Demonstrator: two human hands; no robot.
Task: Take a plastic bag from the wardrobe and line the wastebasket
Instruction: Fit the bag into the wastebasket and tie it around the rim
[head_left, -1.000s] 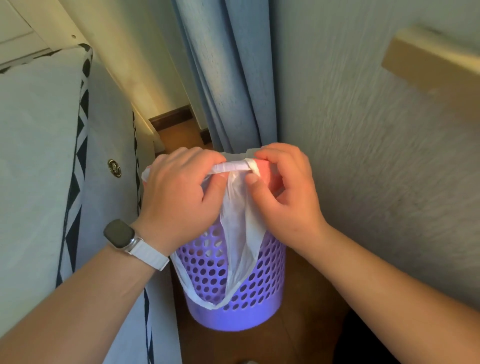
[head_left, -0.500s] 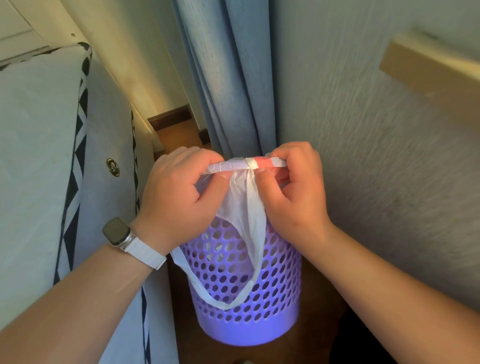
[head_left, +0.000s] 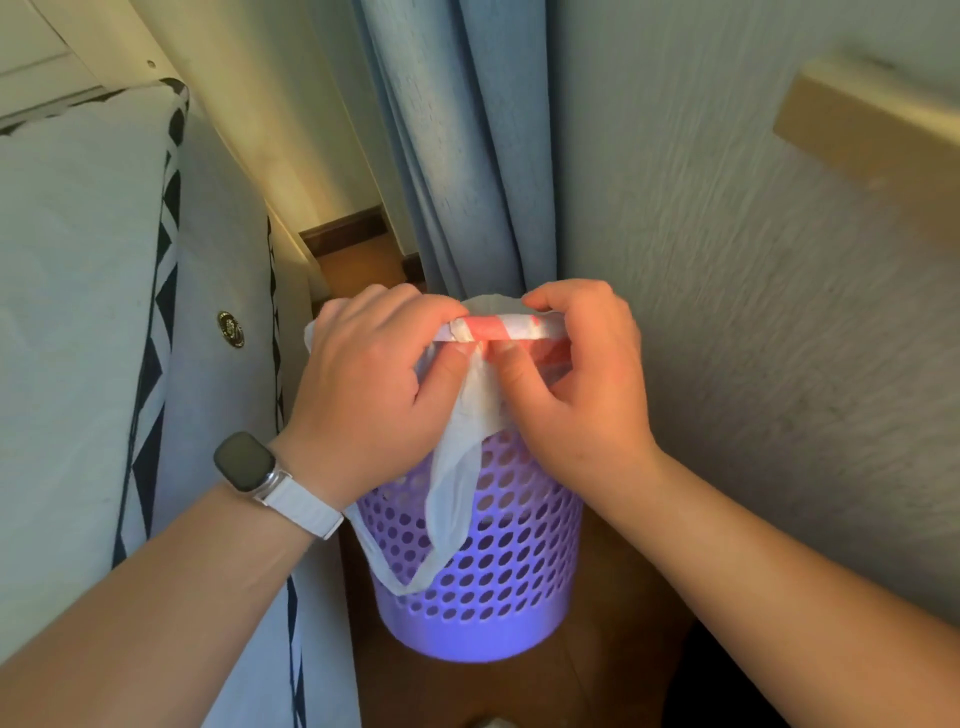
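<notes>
1. The thin white plastic bag (head_left: 457, 467) sits at the top of the round purple plastic wastebasket with holes (head_left: 493, 571). One loop of it hangs down the front of the basket.
2. The left hand (head_left: 374, 400) and the right hand (head_left: 587, 400) both hold a rolled white and pink edge of the bag. Their fingers (head_left: 400, 312) curl tight around it.
3. The wastebasket stands on the brown wooden floor (head_left: 467, 691), between a grey bed with black and white trim (head_left: 78, 312) and a pale wall (head_left: 753, 338).
4. A blue curtain (head_left: 467, 156) hangs behind it.
5. A dark watch with a white strap (head_left: 247, 460) is on the left wrist.
</notes>
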